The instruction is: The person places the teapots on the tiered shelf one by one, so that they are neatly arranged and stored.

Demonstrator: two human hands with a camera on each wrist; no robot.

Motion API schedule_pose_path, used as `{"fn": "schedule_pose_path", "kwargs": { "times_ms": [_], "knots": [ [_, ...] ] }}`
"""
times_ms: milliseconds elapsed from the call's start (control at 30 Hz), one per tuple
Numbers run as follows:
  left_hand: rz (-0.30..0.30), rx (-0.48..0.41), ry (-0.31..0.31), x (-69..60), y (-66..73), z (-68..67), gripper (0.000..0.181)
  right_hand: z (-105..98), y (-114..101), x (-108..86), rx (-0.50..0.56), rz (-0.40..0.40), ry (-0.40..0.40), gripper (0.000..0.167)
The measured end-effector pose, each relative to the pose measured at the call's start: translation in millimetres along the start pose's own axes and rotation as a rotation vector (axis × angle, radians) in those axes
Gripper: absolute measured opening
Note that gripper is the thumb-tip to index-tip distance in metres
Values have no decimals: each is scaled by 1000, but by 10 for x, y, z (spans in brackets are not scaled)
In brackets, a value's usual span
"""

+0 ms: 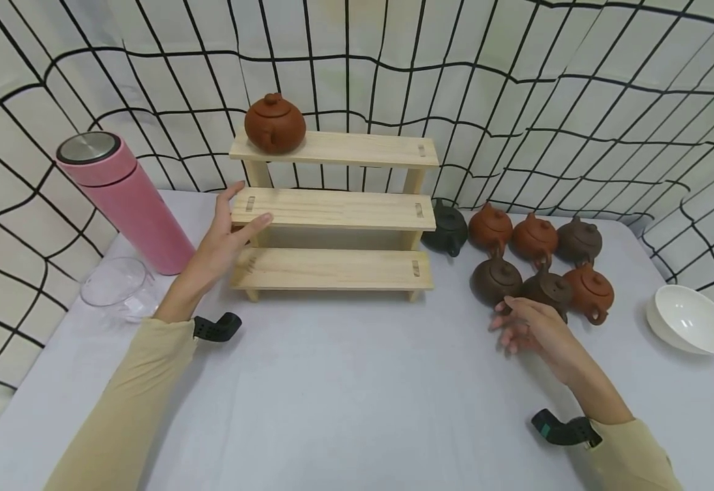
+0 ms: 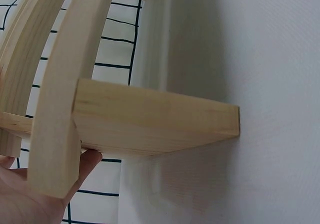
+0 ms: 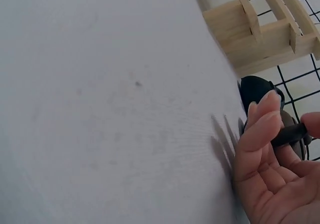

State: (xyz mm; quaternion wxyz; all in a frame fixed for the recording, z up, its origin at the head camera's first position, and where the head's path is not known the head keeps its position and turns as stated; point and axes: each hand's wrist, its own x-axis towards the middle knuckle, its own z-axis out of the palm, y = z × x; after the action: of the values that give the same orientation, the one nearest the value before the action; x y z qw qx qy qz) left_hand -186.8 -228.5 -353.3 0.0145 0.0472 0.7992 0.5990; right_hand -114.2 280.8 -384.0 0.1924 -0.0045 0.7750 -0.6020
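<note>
My left hand (image 1: 215, 239) grips the left end of the middle board of a three-step wooden display stand (image 1: 332, 208), thumb on top and fingers at the back. In the left wrist view the palm (image 2: 30, 199) lies against the board's end. A reddish-brown teapot (image 1: 275, 124) sits on the left of the top step. At the right, my right hand (image 1: 537, 331) is at the front of a cluster of small teapots. Its thumb and fingers pinch a dark projecting part (image 3: 289, 135) of a brown teapot (image 1: 496, 279); the hand partly hides a neighbouring dark brown teapot (image 1: 547, 288).
Reddish-brown and dark teapots (image 1: 534, 239) stand close together right of the stand, with a black teapot (image 1: 445, 228) beside it. A white bowl (image 1: 691, 320) is at the far right. On the left are a pink thermos (image 1: 132, 204) and a clear glass bowl (image 1: 120, 290). Black wire grid (image 1: 347, 82) encloses the white-covered table (image 1: 357, 395).
</note>
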Motion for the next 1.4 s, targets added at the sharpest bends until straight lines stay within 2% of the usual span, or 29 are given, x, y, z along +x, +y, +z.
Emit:
{"fn": "schedule_pose_path", "kwargs": {
  "times_ms": [333,633,967,1200,1400],
  "knots": [
    [0,9,-3,1,-33,-21,86,-13,-12,42,77,43,-36,39],
    [-2,-3,-24,16,26,-3,85,-7,49,20,188,3,-47,32],
    [-20,-110,-47,0,18,-21,80,87,57,-20,290,-33,49,30],
    [0,-186,-60,31,-13,-17,79,134,-12,-135,262,-80,128,35],
    [-3,-203,-73,22,-17,-15,73,176,-134,-249,222,-161,173,32]
  ]
}}
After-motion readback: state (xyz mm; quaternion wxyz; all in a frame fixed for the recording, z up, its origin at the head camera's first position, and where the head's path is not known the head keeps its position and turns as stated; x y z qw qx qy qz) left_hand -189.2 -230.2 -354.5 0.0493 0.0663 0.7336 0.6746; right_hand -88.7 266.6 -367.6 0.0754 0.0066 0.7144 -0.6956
